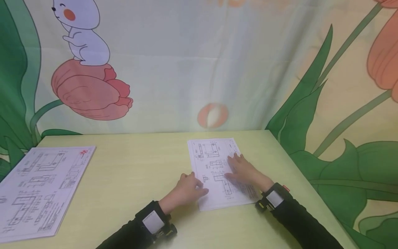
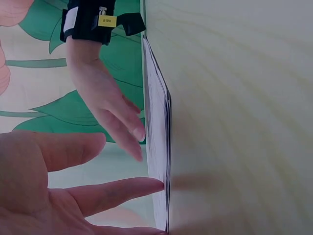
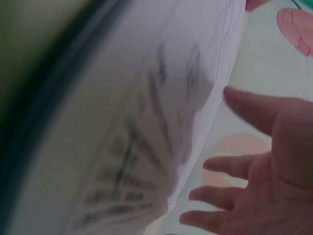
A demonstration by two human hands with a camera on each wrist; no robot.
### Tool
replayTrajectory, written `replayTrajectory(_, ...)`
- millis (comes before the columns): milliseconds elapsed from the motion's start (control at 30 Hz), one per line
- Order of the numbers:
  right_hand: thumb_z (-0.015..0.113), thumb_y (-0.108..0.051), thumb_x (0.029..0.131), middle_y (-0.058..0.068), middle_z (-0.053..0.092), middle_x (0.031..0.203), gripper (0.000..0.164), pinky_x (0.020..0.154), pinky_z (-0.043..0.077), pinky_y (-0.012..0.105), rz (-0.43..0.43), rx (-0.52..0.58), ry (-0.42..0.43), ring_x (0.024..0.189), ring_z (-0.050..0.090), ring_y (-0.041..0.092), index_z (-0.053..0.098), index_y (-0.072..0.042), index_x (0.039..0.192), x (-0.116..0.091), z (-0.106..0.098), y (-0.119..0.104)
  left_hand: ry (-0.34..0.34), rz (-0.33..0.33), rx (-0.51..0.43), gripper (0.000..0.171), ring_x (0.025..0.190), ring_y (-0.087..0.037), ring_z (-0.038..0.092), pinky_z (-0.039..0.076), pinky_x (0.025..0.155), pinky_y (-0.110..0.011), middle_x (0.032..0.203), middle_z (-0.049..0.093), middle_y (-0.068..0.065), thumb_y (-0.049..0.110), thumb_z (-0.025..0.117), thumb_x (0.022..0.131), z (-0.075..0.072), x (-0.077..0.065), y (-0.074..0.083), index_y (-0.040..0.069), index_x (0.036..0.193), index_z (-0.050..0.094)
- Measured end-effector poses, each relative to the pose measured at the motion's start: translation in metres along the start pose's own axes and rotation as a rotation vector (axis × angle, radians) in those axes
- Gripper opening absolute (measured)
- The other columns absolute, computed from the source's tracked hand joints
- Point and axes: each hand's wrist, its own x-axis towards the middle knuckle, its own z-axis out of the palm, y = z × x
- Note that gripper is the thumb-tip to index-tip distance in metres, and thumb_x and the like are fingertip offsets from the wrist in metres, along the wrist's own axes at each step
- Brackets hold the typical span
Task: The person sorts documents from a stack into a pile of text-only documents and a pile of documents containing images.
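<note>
A small stack of printed sheets [image 1: 214, 193] with technical line drawings lies right of the table's middle. At the stack's left edge is my left hand [image 1: 185, 190], its fingers extended; in the left wrist view two fingertips touch the edge of the sheets [image 2: 157, 127], and the thumb stands apart from them. My right hand [image 1: 245, 171] is over the right part of the stack with fingers spread. The right wrist view shows that hand [image 3: 264, 166] with straight fingers close to the top sheet; whether they touch it I cannot tell.
A second, thicker-looking stack of similar drawings [image 1: 46, 193], with a red mark in one corner, lies at the table's left. Behind the pale yellow table [image 1: 133, 173] hangs a cloth [image 1: 171, 69] printed with flowers and an animal. Both wrists wear black bands [image 1: 152, 221].
</note>
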Motion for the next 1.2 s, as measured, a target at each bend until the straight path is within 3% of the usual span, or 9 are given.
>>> replayTrajectory(200,0.056,-0.052,0.089,0.021,0.010,0.157,0.080,0.111,0.014,0.061,-0.061,0.028,-0.124,0.143,0.007,0.044,0.023,-0.013,0.151,-0.002,0.000,-0.012,-0.003,0.014,-0.017,0.035,0.115,-0.038,0.040,0.041,0.080,-0.042,0.139,0.039,-0.034,0.032,0.066,0.086,-0.001,0.000,0.000,-0.001,0.098,0.072)
replayTrajectory(500,0.058,-0.051,0.088,0.021,0.008,0.156,0.083,0.111,0.014,0.062,-0.094,0.011,-0.128,0.142,0.007,0.046,0.022,-0.012,0.151,-0.004,0.004,-0.014,-0.011,0.026,-0.021,0.032,0.117,-0.040,0.040,0.041,0.080,-0.042,0.136,0.043,-0.034,0.029,0.064,0.087,-0.002,-0.001,-0.002,0.000,0.098,0.073)
replayTrajectory(600,0.057,-0.052,0.088,0.021,0.008,0.157,0.083,0.111,0.013,0.062,-0.092,-0.005,-0.138,0.142,0.006,0.046,0.021,-0.011,0.151,-0.004,0.006,-0.014,-0.020,0.045,0.036,0.036,0.122,-0.042,0.039,0.041,0.090,-0.048,0.136,0.047,-0.030,0.028,0.063,0.089,-0.004,-0.002,-0.005,0.000,0.112,0.067)
replayTrajectory(700,0.057,-0.052,0.089,0.021,0.008,0.156,0.083,0.111,0.013,0.062,-0.099,-0.012,-0.141,0.142,0.006,0.047,0.021,-0.010,0.151,-0.005,0.009,-0.013,0.017,0.074,0.146,0.047,0.131,-0.045,0.033,0.033,0.103,-0.057,0.143,0.039,-0.027,0.026,0.058,0.092,-0.013,-0.008,-0.014,0.001,0.131,0.053)
replayTrajectory(833,0.055,-0.053,0.089,0.022,0.008,0.157,0.083,0.112,0.013,0.060,-0.110,-0.020,-0.134,0.142,0.005,0.046,0.021,-0.010,0.151,-0.005,0.010,-0.013,0.166,0.089,0.270,0.055,0.138,-0.048,0.022,0.024,0.108,-0.062,0.150,0.025,-0.028,0.023,0.057,0.093,-0.044,-0.027,-0.040,0.001,0.141,0.040)
replayTrajectory(1033,0.055,-0.050,0.090,0.022,0.007,0.156,0.082,0.112,0.012,0.060,-0.098,-0.022,-0.133,0.143,0.005,0.046,0.020,-0.009,0.151,-0.008,0.009,-0.008,0.515,0.073,0.397,0.053,0.129,-0.053,0.029,0.025,0.101,-0.068,0.141,0.035,-0.034,0.012,0.068,0.083,-0.109,-0.066,-0.107,-0.006,0.130,0.049)
replayTrajectory(1100,0.056,-0.049,0.090,0.024,0.007,0.156,0.082,0.112,0.012,0.061,-0.103,-0.013,-0.134,0.142,0.005,0.047,0.020,-0.007,0.151,-0.009,0.008,-0.007,0.606,0.041,0.434,0.052,0.125,-0.056,0.031,0.026,0.098,-0.070,0.137,0.038,-0.036,0.009,0.069,0.080,-0.130,-0.082,-0.133,-0.009,0.125,0.051)
replayTrajectory(1200,0.056,-0.050,0.090,0.023,0.006,0.156,0.083,0.112,0.012,0.060,-0.099,-0.010,-0.138,0.142,0.004,0.046,0.019,-0.008,0.151,-0.011,0.008,-0.006,0.673,-0.052,0.491,0.051,0.120,-0.058,0.031,0.025,0.093,-0.072,0.131,0.039,-0.040,0.007,0.068,0.079,-0.156,-0.110,-0.172,-0.014,0.122,0.049)
